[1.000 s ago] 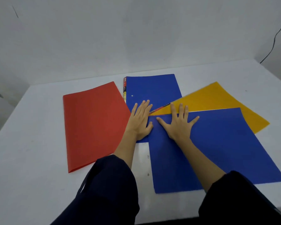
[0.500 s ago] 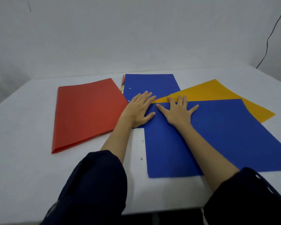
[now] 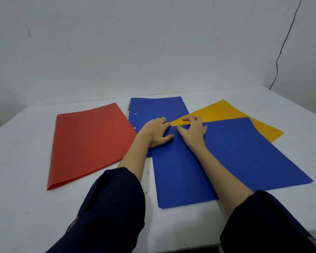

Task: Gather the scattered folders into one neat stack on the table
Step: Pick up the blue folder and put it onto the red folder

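White tabletop (image 3: 26, 161) under a plain wall carries four folders: the red folder (image 3: 88, 141) lies apart at my left, the far blue folder (image 3: 157, 108) sits behind my hands, and the yellow folder (image 3: 224, 112) is partly under the near blue folder (image 3: 235, 157). My left hand (image 3: 155, 134) rests on blue, its grip curled with nothing in it. My right hand (image 3: 193, 131) arches its fingertips (image 3: 185, 119) at the yellow corner; whether that grip pinches it, I cannot tell.
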